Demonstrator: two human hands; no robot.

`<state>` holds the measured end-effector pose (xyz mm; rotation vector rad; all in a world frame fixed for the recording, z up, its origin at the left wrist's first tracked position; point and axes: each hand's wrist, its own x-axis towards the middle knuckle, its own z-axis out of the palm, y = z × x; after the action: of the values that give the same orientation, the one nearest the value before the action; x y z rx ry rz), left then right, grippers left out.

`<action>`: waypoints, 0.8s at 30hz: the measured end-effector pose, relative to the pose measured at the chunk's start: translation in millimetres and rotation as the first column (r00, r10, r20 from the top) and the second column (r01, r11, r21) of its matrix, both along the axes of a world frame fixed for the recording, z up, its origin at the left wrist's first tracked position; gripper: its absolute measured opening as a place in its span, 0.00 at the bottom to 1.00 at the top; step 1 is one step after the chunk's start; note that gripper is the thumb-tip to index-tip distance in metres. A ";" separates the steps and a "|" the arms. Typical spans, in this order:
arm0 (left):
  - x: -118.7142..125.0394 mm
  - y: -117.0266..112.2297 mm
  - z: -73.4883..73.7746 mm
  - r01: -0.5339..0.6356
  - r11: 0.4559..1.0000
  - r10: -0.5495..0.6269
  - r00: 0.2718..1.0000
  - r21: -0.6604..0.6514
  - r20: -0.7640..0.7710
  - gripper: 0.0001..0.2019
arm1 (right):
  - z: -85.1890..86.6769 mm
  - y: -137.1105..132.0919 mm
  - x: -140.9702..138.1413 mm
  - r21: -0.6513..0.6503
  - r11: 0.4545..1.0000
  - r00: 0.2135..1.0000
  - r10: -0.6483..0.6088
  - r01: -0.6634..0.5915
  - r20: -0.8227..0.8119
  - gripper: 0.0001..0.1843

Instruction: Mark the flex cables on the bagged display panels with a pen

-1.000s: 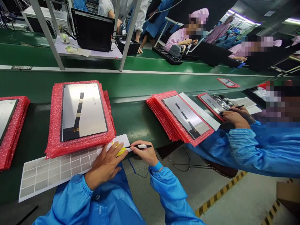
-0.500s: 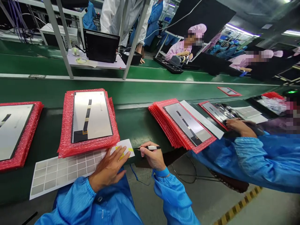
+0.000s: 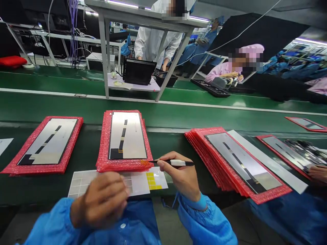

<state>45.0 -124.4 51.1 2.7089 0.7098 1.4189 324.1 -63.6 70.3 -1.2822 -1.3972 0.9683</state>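
In my right hand [image 3: 181, 175] is a pair of thin black-and-white tweezers [image 3: 178, 163], pointing left. A small amber piece [image 3: 146, 163] shows at their tip, over the lower right edge of the red bubble-wrap sleeves [image 3: 103, 143]. On this stack rests a flat display panel [image 3: 138, 136] with a dark flex strip. My left hand [image 3: 104, 200], smeared by motion, is raised over the sheet of grey labels [image 3: 79, 182]; its fingers look curled, and I cannot see anything in them. Beside that sheet lies a white card with yellow stickers [image 3: 160, 178].
Another panel on red wrap [image 3: 48, 143] lies to the left. A taller red stack with a panel [image 3: 245, 163] stands right, beside a white strip [image 3: 268, 160]. At the right edge a co-worker's hand [image 3: 318, 172] touches another panel. A metal frame [image 3: 103, 58] rises behind the green belt.
My left hand has lifted off the sticker card, uncovering yellow stickers. My right hand has moved the tweezers from the card to the red stack's corner. The view has swung left.
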 end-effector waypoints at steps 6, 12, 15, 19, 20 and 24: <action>-60.2 84.9 -1.2 0.049 0.998 -0.045 0.991 0.028 -0.125 0.14 | 18.3 29.3 -52.5 -0.054 0.991 0.993 0.118 -0.119 -0.018 0.11; -63.6 116.1 -27.6 0.227 0.974 -0.226 0.972 0.017 -0.058 0.21 | 11.8 43.3 -78.6 -0.151 0.977 0.988 0.146 -0.153 -0.055 0.11; -62.7 116.9 -36.0 0.244 0.969 -0.244 0.970 0.027 -0.015 0.25 | 7.4 44.6 -83.5 -0.171 0.974 0.989 0.143 -0.146 -0.033 0.10; -63.7 117.9 -42.0 0.248 0.969 -0.248 0.969 0.015 0.003 0.27 | 7.8 45.2 -85.1 -0.195 0.971 0.991 0.135 -0.136 -0.014 0.11; -63.8 118.2 -42.8 0.251 0.968 -0.251 0.968 0.008 0.005 0.27 | 8.3 45.5 -85.0 -0.194 0.971 0.991 0.137 -0.136 -0.007 0.11; -62.8 118.5 -44.6 0.252 0.968 -0.252 0.967 0.001 0.032 0.27 | 6.7 46.9 -83.4 -0.168 0.977 0.988 0.143 -0.131 0.059 0.10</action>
<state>-17.8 -5.8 6.5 2.6496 0.3485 1.3944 240.7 -16.7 77.0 -1.3657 -1.5018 1.1612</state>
